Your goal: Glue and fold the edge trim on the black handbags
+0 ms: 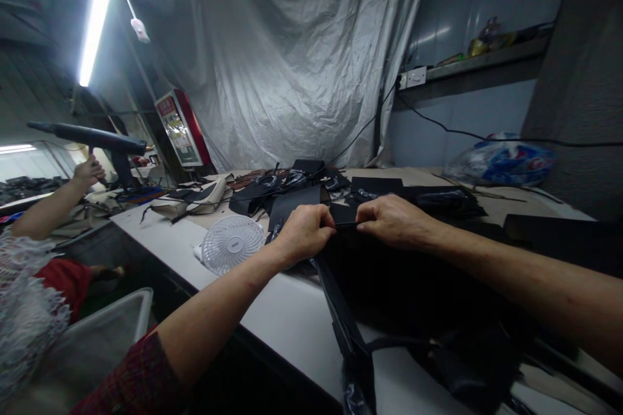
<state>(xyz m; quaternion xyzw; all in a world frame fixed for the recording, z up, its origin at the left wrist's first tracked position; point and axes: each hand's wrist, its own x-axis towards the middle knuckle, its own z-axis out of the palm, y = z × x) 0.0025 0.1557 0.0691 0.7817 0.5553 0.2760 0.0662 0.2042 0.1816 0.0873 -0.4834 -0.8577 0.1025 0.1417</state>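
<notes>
Both of my hands grip the top edge of a black bag (pixel 389 285) that stands in front of me over the table. My left hand (pixel 306 228) pinches the edge between thumb and curled fingers. A short way to the right, my right hand (pixel 389 217) pinches the same edge, thumb and fingers pressed together. From the bag's left side a black strap (pixel 348 331) hangs down toward me. The bag's inside is too dark to make out. Just behind my hands lie black flat pieces (pixel 296 201), some with clear plastic on them.
A white round fan (pixel 233 244) stands left of my left forearm on the white table (pixel 272 311). Beige pieces (pixel 204 198) lie farther left. A co-worker's hand (pixel 89 170) touches a dark long-armed machine (pixel 92 136). A plastic-wrapped bundle (pixel 511 161) sits back right, under a cable.
</notes>
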